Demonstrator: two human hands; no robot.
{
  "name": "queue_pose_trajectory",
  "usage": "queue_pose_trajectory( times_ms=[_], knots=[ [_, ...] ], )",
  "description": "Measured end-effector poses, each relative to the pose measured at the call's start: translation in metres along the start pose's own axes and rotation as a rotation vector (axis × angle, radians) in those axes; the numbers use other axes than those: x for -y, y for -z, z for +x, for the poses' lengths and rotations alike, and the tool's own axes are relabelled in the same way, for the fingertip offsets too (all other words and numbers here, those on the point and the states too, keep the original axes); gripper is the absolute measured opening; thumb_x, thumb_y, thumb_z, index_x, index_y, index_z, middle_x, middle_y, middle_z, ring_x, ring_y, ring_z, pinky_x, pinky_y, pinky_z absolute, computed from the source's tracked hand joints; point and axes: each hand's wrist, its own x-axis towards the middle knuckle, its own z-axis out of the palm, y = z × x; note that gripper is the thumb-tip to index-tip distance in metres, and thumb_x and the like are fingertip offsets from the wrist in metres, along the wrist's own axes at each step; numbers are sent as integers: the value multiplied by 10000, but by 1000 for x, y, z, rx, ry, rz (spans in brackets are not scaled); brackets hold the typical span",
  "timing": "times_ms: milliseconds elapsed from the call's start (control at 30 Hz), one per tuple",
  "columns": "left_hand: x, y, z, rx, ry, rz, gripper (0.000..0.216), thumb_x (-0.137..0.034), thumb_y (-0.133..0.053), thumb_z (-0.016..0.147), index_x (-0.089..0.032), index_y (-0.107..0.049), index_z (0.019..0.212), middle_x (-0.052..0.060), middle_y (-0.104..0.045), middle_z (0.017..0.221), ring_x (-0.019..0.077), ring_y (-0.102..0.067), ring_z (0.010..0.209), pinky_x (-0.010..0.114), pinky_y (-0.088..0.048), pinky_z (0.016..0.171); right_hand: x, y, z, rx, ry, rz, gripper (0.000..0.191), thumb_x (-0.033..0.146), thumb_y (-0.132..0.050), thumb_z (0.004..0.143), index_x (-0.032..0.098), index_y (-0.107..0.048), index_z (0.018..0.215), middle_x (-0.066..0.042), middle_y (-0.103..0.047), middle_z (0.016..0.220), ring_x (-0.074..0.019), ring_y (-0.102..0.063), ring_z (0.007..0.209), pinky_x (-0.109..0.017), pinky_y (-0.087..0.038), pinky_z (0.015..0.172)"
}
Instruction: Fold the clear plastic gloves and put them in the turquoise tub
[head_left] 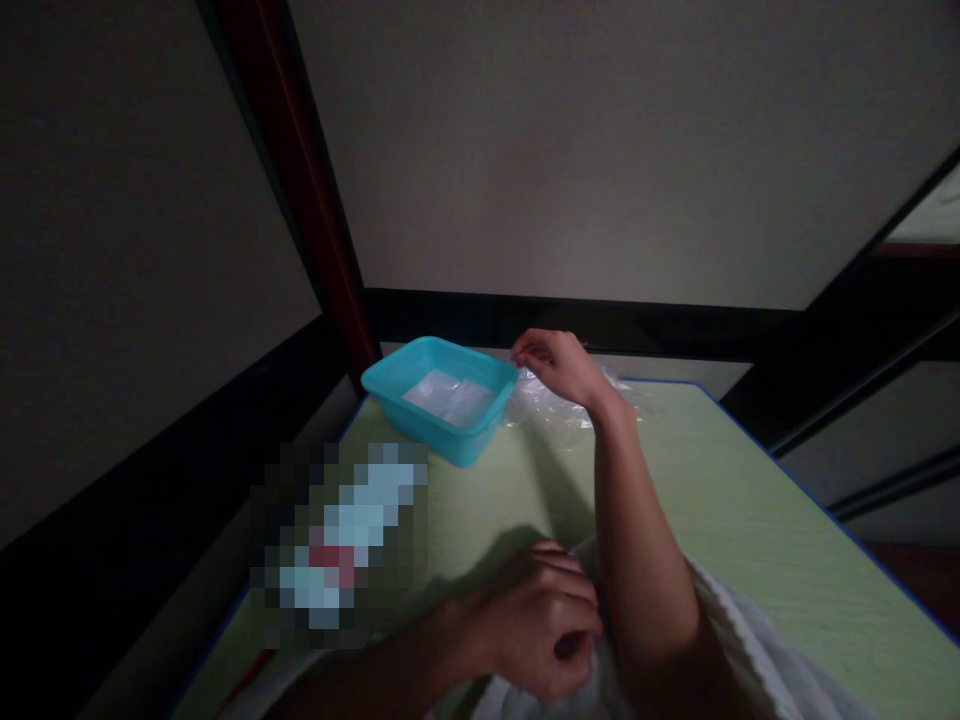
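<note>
My right hand reaches to the far side of the table, its fingers pinched together at the edge of a crumpled clear plastic bag. Part of the bag lies behind my wrist. Left of it stands a turquoise plastic basin with flat, whitish clear packets on its bottom. My left hand rests close to my body near the table's front edge, fingers curled into a loose fist with nothing visible inside.
A light green table with a blue edge stands against the wall panels in a corner. Something blurred out by large pixels lies on its left side. A dark red post rises behind the basin.
</note>
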Motion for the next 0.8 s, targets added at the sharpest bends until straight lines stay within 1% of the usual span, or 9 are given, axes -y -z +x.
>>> queue_pose_trajectory(
  times_ms=[100, 200, 300, 367, 500, 600, 633, 700, 800],
  knots=[
    [0, 1, 0, 48, 12, -16, 131, -109, -506, 582, -200, -437, 517, -21, -558, 550, 118, -478, 542, 235, -392, 567, -4, -19, -9, -141, -61, -16, 209, 48, -435, 746, 127, -587, 867, -62, -651, 820, -151, -602, 746, -249, -440, 673],
    [1, 2, 0, 64, 22, -60, 123, -90, -505, 593, -198, -481, 537, -15, -572, 592, 120, -491, 565, 220, -409, 577, -5, -39, -24, -289, -137, -43, 233, 91, -398, 780, 153, -560, 936, -71, -647, 906, -163, -598, 769, -271, -444, 688],
    [-3, 2, 0, 72, 47, -103, 120, -81, -504, 590, -192, -496, 546, -10, -587, 623, 123, -513, 597, 219, -420, 605, -6, -49, -42, -444, -224, -83, 269, 121, -304, 828, 152, -522, 982, -107, -623, 969, -187, -577, 847, -305, -440, 732],
    [-9, 1, 1, 101, 24, -150, 119, -79, -517, 584, -189, -492, 545, -13, -592, 621, 120, -511, 586, 215, -426, 609, -8, -51, -55, -499, -265, -108, 278, 122, -277, 828, 141, -509, 981, -127, -607, 976, -196, -567, 848, -317, -438, 732],
    [-26, -4, -1, 195, -78, -294, 137, -82, -554, 608, -185, -487, 548, -17, -630, 659, 117, -548, 604, 199, -462, 676, -12, -53, -78, -470, -281, -149, 250, 107, -312, 792, 159, -519, 923, -102, -601, 921, -189, -563, 793, -306, -443, 707],
    [-37, -6, -4, 228, -110, -489, 57, -155, -540, 724, -172, -593, 709, 43, -690, 865, 153, -629, 788, 209, -484, 778, -12, -56, -94, -377, -243, -184, 240, 90, -342, 769, 165, -542, 877, -87, -600, 891, -189, -561, 805, -300, -448, 728],
    [-39, -6, -5, 208, -103, -554, 93, -173, -527, 751, -162, -617, 771, 66, -692, 933, 165, -638, 853, 220, -483, 812, -12, -56, -99, -337, -222, -199, 227, 89, -364, 760, 169, -553, 857, -83, -601, 885, -192, -560, 830, -300, -446, 750],
    [-42, -4, -5, 107, -42, -620, 153, -160, -512, 762, -153, -645, 838, 88, -691, 997, 178, -644, 911, 247, -474, 859, -15, -51, -109, -262, -188, -239, 206, 91, -412, 744, 181, -577, 830, -81, -608, 907, -206, -549, 900, -311, -433, 809],
    [-40, 1, -3, -88, 82, -569, 202, -87, -498, 746, -150, -673, 826, 89, -710, 902, 168, -657, 823, 258, -495, 798, -29, -38, -119, -213, -205, -319, 220, 95, -436, 759, 178, -611, 864, -106, -601, 1020, -231, -524, 990, -350, -412, 870]
  ],
)
